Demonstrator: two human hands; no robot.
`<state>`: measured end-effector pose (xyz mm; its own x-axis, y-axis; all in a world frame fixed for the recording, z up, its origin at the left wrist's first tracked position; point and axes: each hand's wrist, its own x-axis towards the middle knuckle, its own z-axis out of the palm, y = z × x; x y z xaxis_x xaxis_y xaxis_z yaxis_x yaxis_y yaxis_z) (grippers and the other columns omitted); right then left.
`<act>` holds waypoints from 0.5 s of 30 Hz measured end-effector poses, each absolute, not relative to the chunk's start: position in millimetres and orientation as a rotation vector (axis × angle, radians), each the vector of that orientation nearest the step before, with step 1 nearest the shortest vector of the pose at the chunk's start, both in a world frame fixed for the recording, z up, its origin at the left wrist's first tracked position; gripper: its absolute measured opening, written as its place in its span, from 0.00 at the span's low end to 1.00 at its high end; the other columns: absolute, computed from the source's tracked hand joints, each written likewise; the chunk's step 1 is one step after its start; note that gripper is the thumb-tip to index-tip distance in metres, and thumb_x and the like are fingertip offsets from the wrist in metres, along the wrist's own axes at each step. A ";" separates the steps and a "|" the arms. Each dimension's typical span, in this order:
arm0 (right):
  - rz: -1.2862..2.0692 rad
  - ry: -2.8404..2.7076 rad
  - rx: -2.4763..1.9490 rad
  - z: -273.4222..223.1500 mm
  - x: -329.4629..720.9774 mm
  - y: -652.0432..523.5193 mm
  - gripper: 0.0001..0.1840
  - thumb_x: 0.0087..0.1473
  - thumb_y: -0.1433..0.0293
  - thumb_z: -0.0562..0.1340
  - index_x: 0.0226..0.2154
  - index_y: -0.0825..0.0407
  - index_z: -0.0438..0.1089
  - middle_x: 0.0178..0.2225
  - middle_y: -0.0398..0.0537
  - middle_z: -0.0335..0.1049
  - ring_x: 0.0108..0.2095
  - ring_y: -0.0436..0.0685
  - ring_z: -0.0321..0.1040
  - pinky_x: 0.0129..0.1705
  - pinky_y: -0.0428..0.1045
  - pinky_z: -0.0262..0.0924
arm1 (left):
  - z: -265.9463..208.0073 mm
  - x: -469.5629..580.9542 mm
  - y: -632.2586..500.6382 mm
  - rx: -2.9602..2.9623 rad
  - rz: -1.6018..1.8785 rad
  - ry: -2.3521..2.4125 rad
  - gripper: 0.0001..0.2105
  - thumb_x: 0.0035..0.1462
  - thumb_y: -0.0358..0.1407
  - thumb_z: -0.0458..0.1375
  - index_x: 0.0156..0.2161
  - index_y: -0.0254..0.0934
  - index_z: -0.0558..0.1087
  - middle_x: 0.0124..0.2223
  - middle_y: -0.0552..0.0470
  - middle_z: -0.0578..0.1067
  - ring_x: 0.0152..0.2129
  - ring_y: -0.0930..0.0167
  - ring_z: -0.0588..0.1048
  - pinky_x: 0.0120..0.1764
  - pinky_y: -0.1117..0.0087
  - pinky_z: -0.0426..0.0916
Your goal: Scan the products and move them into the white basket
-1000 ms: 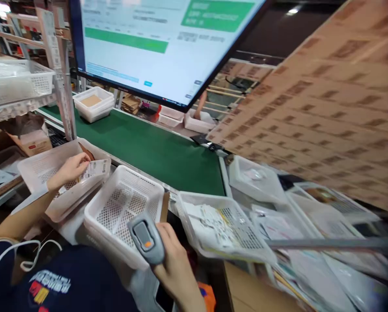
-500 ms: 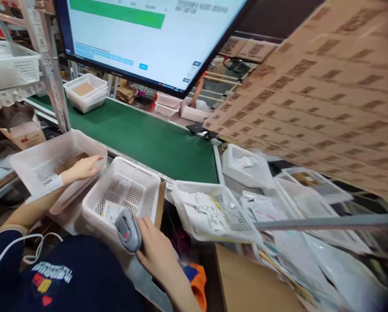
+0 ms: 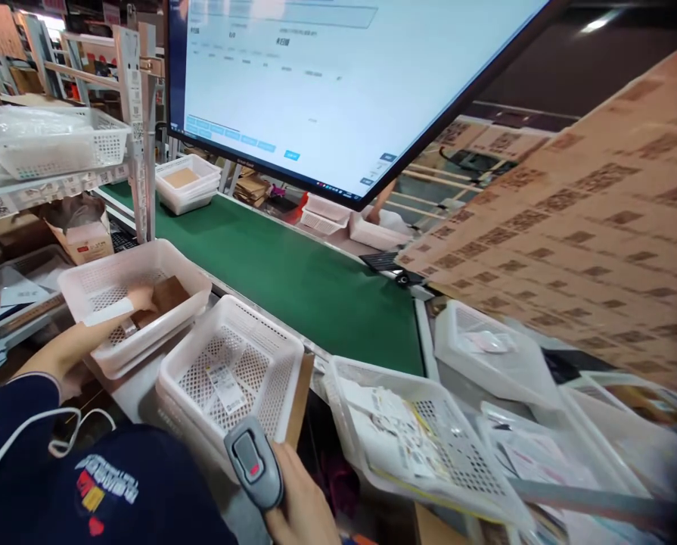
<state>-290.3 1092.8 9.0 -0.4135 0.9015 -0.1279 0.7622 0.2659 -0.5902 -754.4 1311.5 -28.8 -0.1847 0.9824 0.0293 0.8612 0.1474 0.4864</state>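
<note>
A worker at a packing station grips a grey handheld barcode scanner (image 3: pixel 254 463) in the right hand (image 3: pixel 299 506), its fingers closed around the handle at the near edge of the bench. The scanner sits just in front of a white perforated basket (image 3: pixel 281 378) holding 1 printed label (image 3: pixel 225 384). The left hand (image 3: pixel 139 299) reaches into a second white basket (image 3: pixel 145 261) at the left, resting on a brown card packet (image 3: pixel 168 291); whether its fingers have closed on the packet cannot be told. Beyond both baskets runs a green conveyor belt (image 3: pixel 293 272), with a stack of white trays (image 3: pixel 187 185) at its far left corner. A large monitor (image 3: pixel 338 83) hangs over the belt. A third basket of papers (image 3: pixel 411 446) stands to the right, under a slanted wall of flat cardboard boxes (image 3: pixel 588 219).
</note>
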 end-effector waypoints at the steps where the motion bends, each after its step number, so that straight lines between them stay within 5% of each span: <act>1: 0.880 -2.276 -1.547 9.2 -289.6 1093.0 0.38 0.45 0.78 0.56 0.59 0.38 0.73 0.49 0.50 0.74 0.47 0.65 0.77 0.47 0.53 0.73 | -21.3 -758.6 1315.8 1.758 0.588 2.175 0.17 0.56 0.40 0.72 0.37 0.30 0.72 0.34 0.47 0.78 0.38 0.64 0.75 0.45 0.69 0.68; 4: 0.910 -2.192 -1.559 8.1 -284.6 1093.8 0.33 0.46 0.77 0.56 0.54 0.44 0.73 0.49 0.51 0.72 0.46 0.62 0.76 0.47 0.50 0.71 | 11.6 -771.6 1325.9 1.747 0.684 2.234 0.08 0.58 0.35 0.66 0.38 0.31 0.77 0.37 0.45 0.80 0.39 0.61 0.77 0.43 0.67 0.69; 10: 0.867 -2.071 -1.519 19.8 -291.8 1105.0 0.26 0.48 0.77 0.55 0.49 0.48 0.72 0.47 0.51 0.67 0.41 0.58 0.74 0.43 0.49 0.67 | 53.8 -728.7 1303.9 1.773 1.292 1.513 0.22 0.62 0.47 0.60 0.52 0.31 0.78 0.47 0.42 0.83 0.42 0.59 0.82 0.46 0.64 0.77; 15: 0.769 -2.013 -1.447 39.0 -293.7 1115.2 0.20 0.50 0.76 0.57 0.46 0.50 0.71 0.46 0.52 0.67 0.43 0.59 0.74 0.44 0.49 0.68 | 21.4 -656.4 1272.1 2.180 1.119 1.139 0.12 0.66 0.36 0.57 0.47 0.36 0.81 0.50 0.43 0.84 0.53 0.58 0.81 0.67 0.50 0.68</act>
<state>-293.7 1115.2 39.0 -0.2783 0.9557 0.0961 0.6481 0.2607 -0.7156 -656.4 1272.1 21.4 0.3351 0.8238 0.4572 0.4715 -0.5668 0.6756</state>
